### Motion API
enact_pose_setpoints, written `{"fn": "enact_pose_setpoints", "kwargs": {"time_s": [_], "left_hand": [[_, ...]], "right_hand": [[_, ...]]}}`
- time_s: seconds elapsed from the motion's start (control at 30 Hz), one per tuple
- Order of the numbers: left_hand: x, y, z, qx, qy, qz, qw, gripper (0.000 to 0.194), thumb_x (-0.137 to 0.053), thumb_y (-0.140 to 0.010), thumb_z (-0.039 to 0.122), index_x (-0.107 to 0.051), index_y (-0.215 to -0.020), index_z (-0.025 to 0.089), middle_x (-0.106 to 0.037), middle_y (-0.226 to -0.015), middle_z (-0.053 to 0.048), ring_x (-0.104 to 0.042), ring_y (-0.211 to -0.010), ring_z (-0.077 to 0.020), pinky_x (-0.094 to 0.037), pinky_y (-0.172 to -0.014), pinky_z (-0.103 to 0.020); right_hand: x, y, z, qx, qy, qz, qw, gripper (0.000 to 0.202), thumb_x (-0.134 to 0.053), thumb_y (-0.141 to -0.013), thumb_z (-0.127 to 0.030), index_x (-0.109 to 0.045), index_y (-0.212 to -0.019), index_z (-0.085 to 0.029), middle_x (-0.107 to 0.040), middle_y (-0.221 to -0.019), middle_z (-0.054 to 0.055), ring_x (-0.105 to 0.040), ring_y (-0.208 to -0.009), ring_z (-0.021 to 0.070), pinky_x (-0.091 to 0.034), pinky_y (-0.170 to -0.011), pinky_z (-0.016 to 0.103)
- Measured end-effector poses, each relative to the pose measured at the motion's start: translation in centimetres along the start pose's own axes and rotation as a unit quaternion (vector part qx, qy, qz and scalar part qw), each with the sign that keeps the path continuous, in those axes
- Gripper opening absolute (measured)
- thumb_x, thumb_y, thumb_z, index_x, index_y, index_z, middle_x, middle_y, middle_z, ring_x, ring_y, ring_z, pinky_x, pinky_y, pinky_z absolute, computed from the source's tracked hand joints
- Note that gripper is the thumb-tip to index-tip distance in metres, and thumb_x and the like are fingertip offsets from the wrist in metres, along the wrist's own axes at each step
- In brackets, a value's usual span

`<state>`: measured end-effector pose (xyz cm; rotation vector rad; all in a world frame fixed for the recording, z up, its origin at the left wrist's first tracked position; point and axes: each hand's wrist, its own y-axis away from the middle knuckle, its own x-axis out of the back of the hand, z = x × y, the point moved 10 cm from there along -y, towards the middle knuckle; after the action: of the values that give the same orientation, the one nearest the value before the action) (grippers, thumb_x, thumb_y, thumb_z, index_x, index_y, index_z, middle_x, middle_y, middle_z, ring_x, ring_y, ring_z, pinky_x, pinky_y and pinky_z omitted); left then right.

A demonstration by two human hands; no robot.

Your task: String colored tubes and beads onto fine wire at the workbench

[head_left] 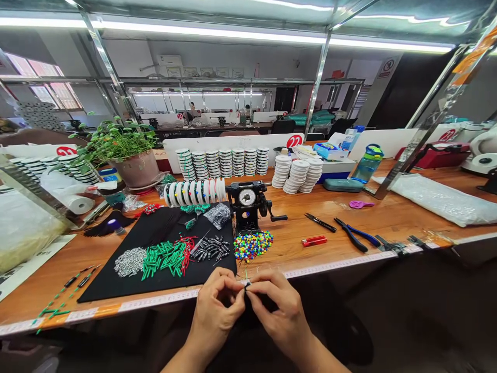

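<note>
Nearest the camera are the forearms, leading to the left hand (pixel 218 305) and right hand (pixel 280 306), which meet just off the front edge of the wooden surface (pixel 287 254). Each grip is a narrow pinch of thumb and finger, and the two fingertip pairs hold a small dark piece (pixel 247 286) between them; its exact form is too small to tell. A thin green strand (pixel 246 273) rises just above it.

Along the edge runs a measuring tape (pixel 322 268). Just beyond the hands lies a pile of multicoloured beads (pixel 253 246), in front of a black hand-cranked device (pixel 248 207) carrying a row of spools (pixel 194 192). To the left, a black mat (pixel 106 290) bears black pieces (pixel 213 249), green tubes (pixel 166 260) and silvery beads (pixel 130 261). To the right lie a red lighter-like object (pixel 314 241) and pliers (pixel 351 235). Farther back stand stacked white spools (pixel 298 175) and a potted plant (pixel 135 168).
</note>
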<state>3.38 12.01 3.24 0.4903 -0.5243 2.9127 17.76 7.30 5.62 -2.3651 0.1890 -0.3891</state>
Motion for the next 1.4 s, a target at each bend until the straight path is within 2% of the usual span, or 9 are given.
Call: {"fn": "enact_pose_setpoints", "kwargs": {"time_s": [0.17,0.27,0.4,0.53,0.7,0.83,0.93,1.13,1.4], "left_hand": [[-0.2,0.0,-0.5,0.031,0.019,-0.018,0.999,0.011,-0.073,-0.077,0.026,-0.073,-0.071,0.017,-0.059,-0.08,-0.003,-0.058,-0.062,-0.0125,-0.048,-0.054,-0.02],[0.0,0.1,-1.0,0.054,0.046,-0.014,0.997,0.013,-0.072,-0.077,0.027,-0.074,-0.071,0.016,-0.059,-0.081,-0.003,-0.057,-0.061,-0.0121,-0.047,-0.054,-0.02],[0.1,0.1,-1.6,0.068,0.077,-0.016,0.995,0.015,-0.073,-0.076,0.03,-0.075,-0.07,0.016,-0.06,-0.08,-0.004,-0.058,-0.067,-0.0144,-0.047,-0.058,-0.022],[0.0,0.2,-2.3,0.081,0.089,-0.018,0.993,0.016,-0.074,-0.075,0.03,-0.074,-0.068,0.016,-0.06,-0.078,-0.004,-0.058,-0.07,-0.0161,-0.047,-0.062,-0.023],[-0.3,0.2,-2.8,0.082,0.115,-0.023,0.99,0.014,-0.076,-0.074,0.03,-0.075,-0.068,0.017,-0.06,-0.077,-0.004,-0.058,-0.073,-0.0174,-0.046,-0.064,-0.024],[-0.5,0.3,-3.0,0.093,0.127,-0.034,0.987,0.016,-0.077,-0.075,0.032,-0.076,-0.068,0.018,-0.058,-0.078,-0.004,-0.056,-0.073,-0.0171,-0.045,-0.064,-0.024],[-0.4,0.3,-3.1,0.094,0.13,-0.038,0.986,0.017,-0.077,-0.076,0.032,-0.076,-0.068,0.018,-0.058,-0.078,-0.004,-0.056,-0.075,-0.0176,-0.046,-0.066,-0.024],[-0.3,0.4,-2.9,0.091,0.141,-0.035,0.985,0.016,-0.076,-0.076,0.032,-0.078,-0.07,0.019,-0.06,-0.079,-0.005,-0.057,-0.075,-0.0181,-0.046,-0.067,-0.024],[-0.5,0.4,-3.0,0.1,0.141,-0.038,0.984,0.016,-0.077,-0.076,0.033,-0.078,-0.07,0.018,-0.061,-0.078,-0.005,-0.058,-0.076,-0.0186,-0.046,-0.068,-0.025]], "right_hand": [[-1.8,0.6,2.3,-0.14,-0.149,-0.035,0.978,0.012,-0.065,-0.093,-0.02,-0.071,-0.083,-0.022,-0.07,-0.08,0.001,-0.063,-0.073,0.0176,-0.048,-0.067,0.027],[-2.4,1.6,3.9,-0.2,-0.185,-0.031,0.962,0.006,-0.069,-0.092,-0.027,-0.073,-0.09,-0.022,-0.072,-0.079,0.001,-0.064,-0.071,0.0171,-0.049,-0.067,0.026],[-2.7,2.5,5.5,-0.248,-0.235,-0.015,0.94,0.016,-0.081,-0.084,-0.031,-0.072,-0.094,-0.022,-0.073,-0.076,-0.001,-0.066,-0.066,0.0162,-0.051,-0.064,0.023],[-2.5,2.2,4.9,-0.24,-0.215,-0.051,0.945,0.009,-0.079,-0.086,-0.03,-0.076,-0.082,-0.022,-0.075,-0.079,0.002,-0.069,-0.073,0.0175,-0.052,-0.069,0.023],[-2.3,1.6,4.0,-0.227,-0.228,-0.077,0.944,0.004,-0.076,-0.088,-0.026,-0.079,-0.089,-0.025,-0.077,-0.088,0.002,-0.07,-0.082,0.0194,-0.053,-0.076,0.025],[-2.2,2.0,4.9,-0.259,-0.226,-0.061,0.937,0.003,-0.079,-0.083,-0.024,-0.077,-0.082,-0.024,-0.075,-0.078,0.0,-0.068,-0.072,0.0176,-0.051,-0.068,0.024],[-1.7,1.6,4.6,-0.226,-0.186,-0.043,0.955,0.007,-0.078,-0.085,-0.024,-0.076,-0.078,-0.023,-0.072,-0.075,-0.001,-0.064,-0.069,0.0164,-0.048,-0.065,0.023],[-1.3,1.3,3.4,-0.172,-0.121,-0.031,0.977,0.008,-0.069,-0.091,-0.02,-0.074,-0.086,-0.023,-0.07,-0.083,0.001,-0.065,-0.076,0.0169,-0.05,-0.066,0.023],[-1.5,1.9,4.1,-0.198,-0.093,-0.013,0.976,0.006,-0.065,-0.086,-0.02,-0.06,-0.083,-0.022,-0.065,-0.075,-0.001,-0.064,-0.065,0.0156,-0.051,-0.061,0.024]]}}
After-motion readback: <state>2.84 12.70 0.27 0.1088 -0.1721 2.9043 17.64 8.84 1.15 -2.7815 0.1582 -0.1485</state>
